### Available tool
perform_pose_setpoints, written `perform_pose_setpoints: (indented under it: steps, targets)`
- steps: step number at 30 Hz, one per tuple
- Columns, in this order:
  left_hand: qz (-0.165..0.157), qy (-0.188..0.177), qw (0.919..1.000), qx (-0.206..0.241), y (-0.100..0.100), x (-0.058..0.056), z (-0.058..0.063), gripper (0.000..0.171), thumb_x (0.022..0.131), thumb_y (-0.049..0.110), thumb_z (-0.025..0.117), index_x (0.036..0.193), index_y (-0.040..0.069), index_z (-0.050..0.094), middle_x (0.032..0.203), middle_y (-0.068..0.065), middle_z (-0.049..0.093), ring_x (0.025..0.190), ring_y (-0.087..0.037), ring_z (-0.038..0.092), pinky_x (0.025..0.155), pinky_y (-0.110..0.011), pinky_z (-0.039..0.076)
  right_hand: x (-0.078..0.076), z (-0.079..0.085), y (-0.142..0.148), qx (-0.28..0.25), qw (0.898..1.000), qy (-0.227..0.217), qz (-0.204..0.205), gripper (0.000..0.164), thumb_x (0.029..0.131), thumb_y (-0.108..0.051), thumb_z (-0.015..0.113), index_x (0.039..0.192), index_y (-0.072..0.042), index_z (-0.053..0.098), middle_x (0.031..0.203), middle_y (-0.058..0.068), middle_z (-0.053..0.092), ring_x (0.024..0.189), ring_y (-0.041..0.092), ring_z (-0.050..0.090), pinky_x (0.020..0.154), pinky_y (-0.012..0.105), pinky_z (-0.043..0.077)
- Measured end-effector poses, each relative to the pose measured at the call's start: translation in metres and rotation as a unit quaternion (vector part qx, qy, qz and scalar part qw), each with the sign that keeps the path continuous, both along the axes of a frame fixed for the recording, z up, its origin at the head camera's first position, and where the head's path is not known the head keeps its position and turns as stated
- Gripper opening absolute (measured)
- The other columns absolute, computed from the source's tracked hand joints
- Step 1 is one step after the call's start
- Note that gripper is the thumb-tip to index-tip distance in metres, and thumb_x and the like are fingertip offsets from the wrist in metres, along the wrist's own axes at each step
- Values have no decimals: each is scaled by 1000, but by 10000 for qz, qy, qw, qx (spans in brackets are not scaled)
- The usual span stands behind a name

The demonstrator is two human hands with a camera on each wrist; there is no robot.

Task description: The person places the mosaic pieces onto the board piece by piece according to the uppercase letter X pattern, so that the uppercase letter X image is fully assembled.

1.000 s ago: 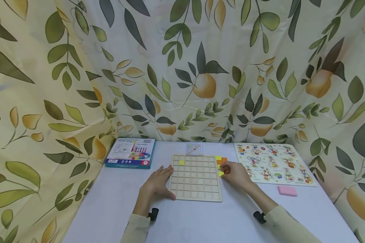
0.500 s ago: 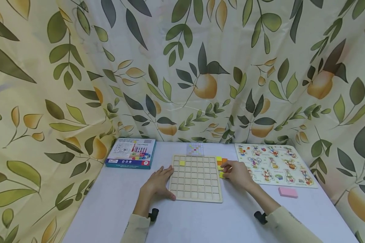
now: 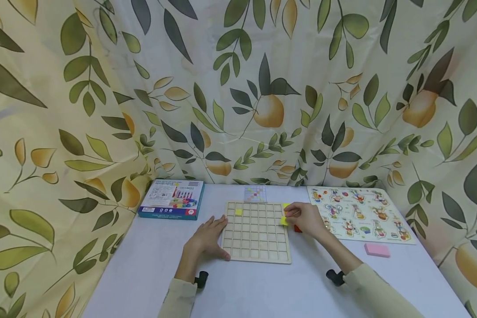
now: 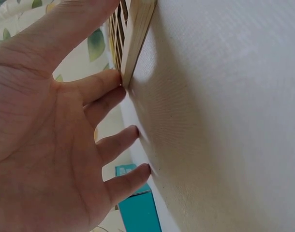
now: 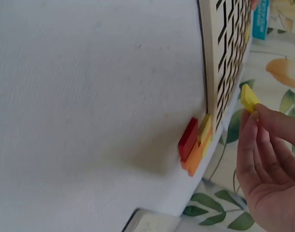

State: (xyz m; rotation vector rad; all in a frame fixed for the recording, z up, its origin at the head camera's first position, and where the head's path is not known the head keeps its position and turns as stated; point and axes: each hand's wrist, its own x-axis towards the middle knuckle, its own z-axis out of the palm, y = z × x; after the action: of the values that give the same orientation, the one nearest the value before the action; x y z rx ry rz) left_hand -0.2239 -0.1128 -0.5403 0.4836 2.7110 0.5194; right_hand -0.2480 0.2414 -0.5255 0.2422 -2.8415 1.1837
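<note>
A wooden grid board (image 3: 256, 244) lies on the white table, with one yellow tile (image 3: 238, 212) in an upper-left square. My left hand (image 3: 206, 238) rests at the board's left side, fingers spread, thumb near the lower-left corner. In the left wrist view its index fingertip touches the board's edge (image 4: 138, 43). My right hand (image 3: 308, 219) pinches a yellow square tile (image 5: 249, 98) between thumb and finger, raised above the table beside the board's right edge. Below it, a red tile (image 5: 188, 139), orange tiles (image 5: 194, 159) and yellow ones lie bunched against the board.
Behind the board lies a small coloured grid card (image 3: 255, 194). A blue-and-white box (image 3: 171, 199) stands at the back left. To the right are a picture board (image 3: 359, 216) with cartoon figures and a pink block (image 3: 377, 250). A leaf-patterned curtain (image 3: 238, 132) closes off the back.
My right hand has lifted a yellow tile from beside the board and moved slightly up and left with it. A red tile now shows under the hand. My left hand stays in place.
</note>
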Motion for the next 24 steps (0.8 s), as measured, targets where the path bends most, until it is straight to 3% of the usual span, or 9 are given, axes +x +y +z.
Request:
perform_pose_setpoints:
  steps: [6, 24]
  targets:
    - [7, 10, 10000, -50, 0, -1, -1, 122, 65, 55, 95, 164, 17, 36, 172, 0, 28, 160, -35, 16, 126, -61, 19, -4, -5, -15, -184, 9996, 126, 151, 26, 84, -3, 86, 108, -2, 77, 86, -1, 75, 76, 13, 70, 66, 25, 56]
    - [-121, 121, 9999, 4, -3, 0, -2, 121, 67, 52, 96, 164, 14, 35, 172, -3, 27, 160, -36, 17, 126, -61, 19, -22, -7, -61, -616, 9971, -73, 440, 26, 83, -4, 87, 107, -5, 79, 85, -1, 76, 75, 13, 73, 72, 32, 59]
